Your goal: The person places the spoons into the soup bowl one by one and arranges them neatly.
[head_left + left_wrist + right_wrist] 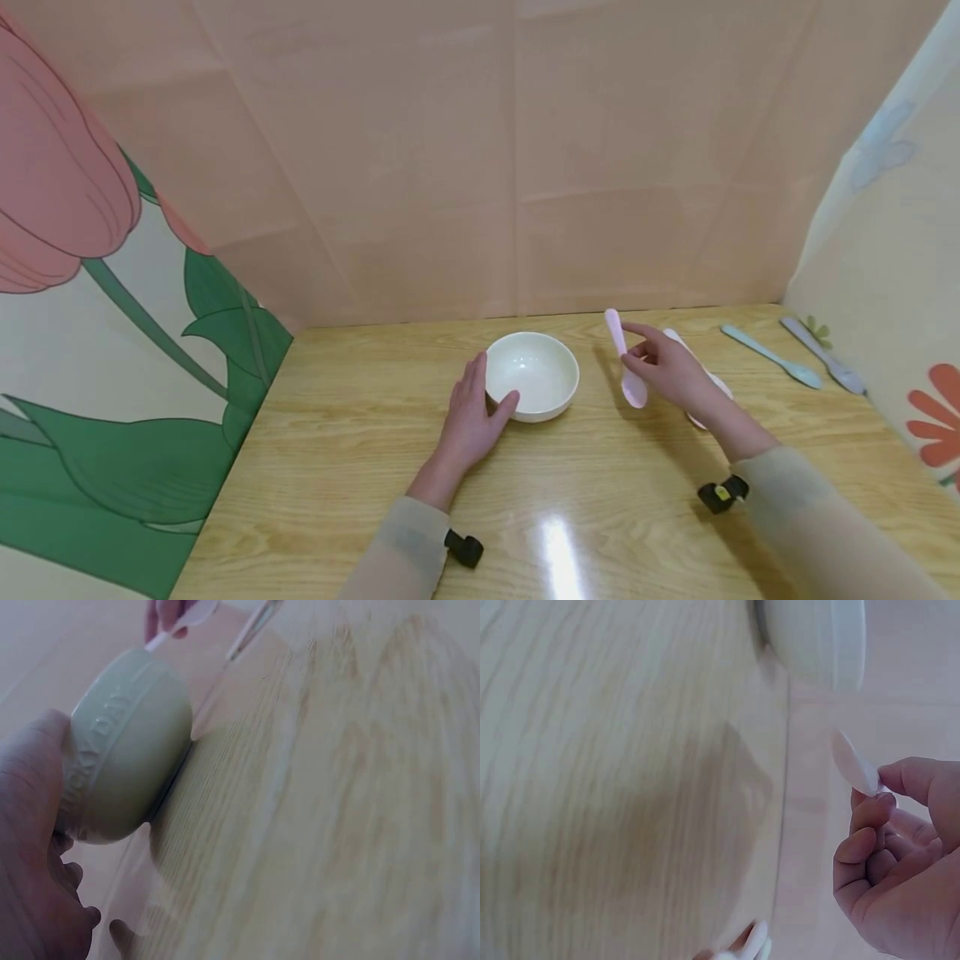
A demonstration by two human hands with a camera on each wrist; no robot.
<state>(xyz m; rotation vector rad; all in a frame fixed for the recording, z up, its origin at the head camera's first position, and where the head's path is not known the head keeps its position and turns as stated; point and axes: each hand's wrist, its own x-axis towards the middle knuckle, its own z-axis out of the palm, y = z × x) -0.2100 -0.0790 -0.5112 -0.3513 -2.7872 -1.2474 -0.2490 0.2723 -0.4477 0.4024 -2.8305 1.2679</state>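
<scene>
A white bowl [534, 383] stands upright on the wooden table; raised letters run along its side in the left wrist view. My left hand [472, 412] rests against the bowl's left side, fingers fairly straight, thumb at the near rim. To the right of the bowl, my right hand [671, 371] pinches a pale pink spoon [633, 390] between thumb and fingers. The spoon hangs above the table, its handle pointing away and its scoop towards me. In the right wrist view the spoon's scoop [853, 765] shows edge-on, apart from the bowl [817, 641].
Pale pink cutlery [718, 385] lies partly hidden beneath my right hand. Farther right lie a light blue spoon [776, 357] and a greyish-lilac utensil [825, 358]. A pinkish wall covering [450, 167] rises behind the table [337, 467], with printed flower panels at both sides.
</scene>
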